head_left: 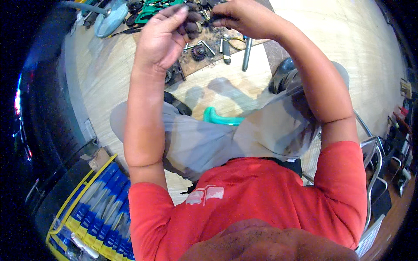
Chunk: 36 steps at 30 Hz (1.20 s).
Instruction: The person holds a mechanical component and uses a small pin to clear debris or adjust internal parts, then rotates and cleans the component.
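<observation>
My left hand is raised over a worn board of tools and dark parts, its blackened fingers curled. My right hand faces it from the right, fingers bent inward. I cannot make out what either holds. Beneath them lie hex keys, a dark toothed round part, a black-handled tool, yellow-handled pliers and a long metal bar.
A green tool case and a pale blue round object are at top left. A teal curved object is below my legs. A yellow rack of blue packs stands left, metal chair tubing right.
</observation>
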### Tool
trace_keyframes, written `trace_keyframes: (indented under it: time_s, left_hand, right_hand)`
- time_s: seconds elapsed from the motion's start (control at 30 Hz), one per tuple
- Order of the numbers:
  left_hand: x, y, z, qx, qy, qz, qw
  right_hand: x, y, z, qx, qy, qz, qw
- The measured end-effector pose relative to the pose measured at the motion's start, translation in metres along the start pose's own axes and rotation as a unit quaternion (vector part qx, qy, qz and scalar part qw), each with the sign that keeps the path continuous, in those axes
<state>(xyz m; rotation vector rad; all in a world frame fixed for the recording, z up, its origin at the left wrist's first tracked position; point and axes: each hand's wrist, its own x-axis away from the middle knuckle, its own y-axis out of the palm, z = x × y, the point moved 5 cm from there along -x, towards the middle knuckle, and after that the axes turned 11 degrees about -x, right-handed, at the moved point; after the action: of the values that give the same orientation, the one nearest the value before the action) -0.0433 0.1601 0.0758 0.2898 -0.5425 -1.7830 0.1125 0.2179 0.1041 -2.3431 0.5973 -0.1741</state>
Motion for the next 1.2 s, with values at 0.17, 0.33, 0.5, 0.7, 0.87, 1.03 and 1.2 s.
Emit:
trace_keyframes:
  time_s: [0.17, 0.33, 0.5, 0.7, 0.87, 1.03, 1.2]
  left_hand:
    - [0.002, 0.010, -0.013, -0.167, -0.091, 0.058, 0.980]
    - [0.006, 0.015, -0.023, -0.321, -0.162, 0.084, 0.929]
    - [0.000, 0.020, -0.029, -0.482, -0.143, 0.114, 0.857]
    - [-0.003, 0.009, -0.033, -0.525, -0.112, 0.182, 0.824]
    - [-0.006, 0.008, -0.027, -0.426, -0.061, 0.273, 0.861]
    - [-0.009, 0.008, -0.034, -0.083, -0.010, 0.262, 0.961]
    - [-0.013, 0.001, -0.033, 0.022, 0.063, 0.222, 0.973]
  right_hand:
    - [0.004, -0.002, 0.001, 0.076, -0.006, -0.011, 0.997]
    - [0.008, -0.008, 0.007, 0.102, 0.015, 0.019, 0.995]
    - [0.008, -0.012, 0.002, 0.138, 0.051, 0.053, 0.988]
    - [0.006, 0.006, 0.006, 0.046, 0.050, 0.114, 0.991]
    - [0.007, 0.035, 0.025, -0.171, 0.141, 0.157, 0.962]
    - [0.006, 0.050, 0.029, -0.235, 0.144, 0.190, 0.942]
    - [0.006, 0.051, 0.019, -0.210, 0.155, 0.165, 0.951]
